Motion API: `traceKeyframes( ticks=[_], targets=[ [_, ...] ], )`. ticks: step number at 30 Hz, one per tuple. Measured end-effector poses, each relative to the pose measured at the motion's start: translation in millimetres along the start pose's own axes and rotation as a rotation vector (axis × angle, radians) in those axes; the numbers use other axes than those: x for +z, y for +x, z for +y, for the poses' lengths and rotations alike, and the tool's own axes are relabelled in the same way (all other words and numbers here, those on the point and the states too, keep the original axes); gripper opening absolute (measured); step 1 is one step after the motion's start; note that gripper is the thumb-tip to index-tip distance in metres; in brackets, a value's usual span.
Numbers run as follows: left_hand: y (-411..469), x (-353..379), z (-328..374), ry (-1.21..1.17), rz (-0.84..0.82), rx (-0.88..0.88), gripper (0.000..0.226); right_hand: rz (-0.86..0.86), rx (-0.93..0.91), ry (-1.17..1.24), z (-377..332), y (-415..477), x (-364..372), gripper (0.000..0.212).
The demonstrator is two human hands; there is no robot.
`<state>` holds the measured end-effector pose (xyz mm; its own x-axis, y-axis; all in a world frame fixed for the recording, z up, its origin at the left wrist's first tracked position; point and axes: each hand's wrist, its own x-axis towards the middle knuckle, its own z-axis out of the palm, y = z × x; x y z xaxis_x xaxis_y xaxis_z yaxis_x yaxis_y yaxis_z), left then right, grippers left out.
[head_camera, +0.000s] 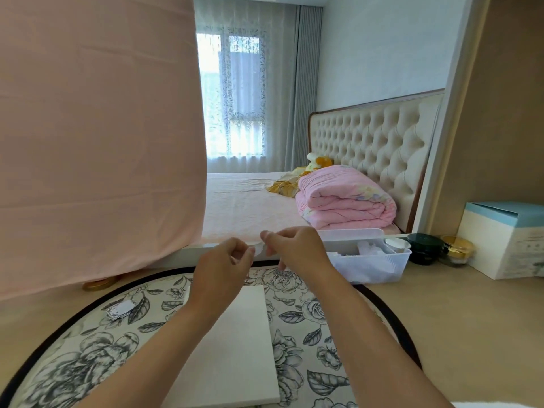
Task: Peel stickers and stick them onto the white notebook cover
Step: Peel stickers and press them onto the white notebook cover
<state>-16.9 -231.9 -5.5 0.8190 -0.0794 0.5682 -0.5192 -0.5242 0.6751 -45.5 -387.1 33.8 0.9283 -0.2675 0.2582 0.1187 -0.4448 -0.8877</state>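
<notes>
The white notebook (235, 348) lies flat on a round floral mat (306, 334), between my forearms. Above its far edge, my left hand (223, 269) and my right hand (294, 248) are raised and pinch a small pale sticker piece (259, 249) between their fingertips. The piece is mostly hidden by my fingers. A small white cut-out paper scrap (120, 308) rests on the mat at the left.
A clear plastic basket (371, 260) with white items stands behind my right hand. A dark jar (424, 248), a gold-lidded jar (457, 250) and a white-and-blue box (509, 240) sit at the right. A pink cloth (97, 136) hangs at the left.
</notes>
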Motion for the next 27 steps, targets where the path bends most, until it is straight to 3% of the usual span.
traceKeyframes(
  ticks=[3, 8, 14, 16, 20, 22, 25, 27],
  targets=[
    [-6.5, -15.4, -5.7, 0.275, 0.088, 0.262, 0.015, -0.087, 0.09, 0.045, -7.9, -10.3, 12.1, 0.037],
    [-6.2, -30.3, -30.4, 0.51, 0.147, 0.71, 0.029, -0.203, 0.248, 0.157, -11.2, -21.9, 31.7, 0.022],
    [-16.7, -53.0, -52.5, 0.627, 0.006, 0.899, 0.03, -0.282, 0.341, 0.05, -5.8, -27.4, 48.8, 0.023],
    [-23.0, -64.5, -55.8, 0.6, -0.087, 0.822, 0.033, -0.298, 0.293, -0.01, -2.0, -30.0, 54.6, 0.023],
    [-33.5, -79.2, -60.0, 0.267, -0.082, 0.126, 0.017, -0.407, 0.163, -0.047, 3.4, -34.2, 62.9, 0.023],
    [-32.6, -81.1, -65.4, 0.059, -0.143, -0.071, 0.011, -0.456, 0.111, -0.076, 4.9, -37.0, 67.8, 0.024],
    [-31.2, -86.6, -63.3, -0.231, -0.306, -0.201, 0.011, -0.459, 0.038, -0.125, 7.1, -40.3, 74.8, 0.025],
    [-30.9, -86.8, -61.2, -0.277, -0.392, -0.207, 0.012, -0.455, 0.01, -0.124, 8.6, -41.2, 78.0, 0.025]
  ],
)
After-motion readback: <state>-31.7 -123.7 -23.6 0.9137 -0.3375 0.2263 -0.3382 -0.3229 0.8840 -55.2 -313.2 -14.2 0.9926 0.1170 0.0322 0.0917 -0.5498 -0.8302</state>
